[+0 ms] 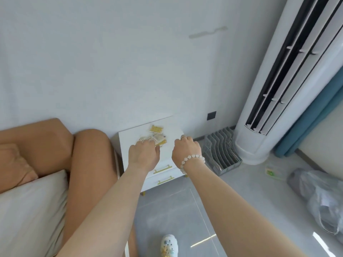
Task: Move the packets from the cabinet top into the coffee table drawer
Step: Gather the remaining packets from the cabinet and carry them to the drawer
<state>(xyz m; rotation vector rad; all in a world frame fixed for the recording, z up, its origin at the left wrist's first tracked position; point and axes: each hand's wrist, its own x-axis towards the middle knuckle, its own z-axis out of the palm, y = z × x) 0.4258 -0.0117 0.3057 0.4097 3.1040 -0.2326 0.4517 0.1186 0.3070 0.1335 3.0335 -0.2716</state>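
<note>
Several small yellow and white packets [156,135] lie on top of a low white cabinet [172,130] against the wall. My left hand [143,154] reaches over the near packets, fingers curled down onto them; whether it grips any is hidden. My right hand [186,150], with a bead bracelet and a ring, hovers over the cabinet top's right side, fingers curled, nothing visible in it. The coffee table drawer is out of view.
A tan sofa [61,145] with a cream cushion stands left of the cabinet. A grey file rack [220,153], a tall white air conditioner [278,86], a blue curtain and a plastic bag [323,199] are on the right. Grey floor lies below.
</note>
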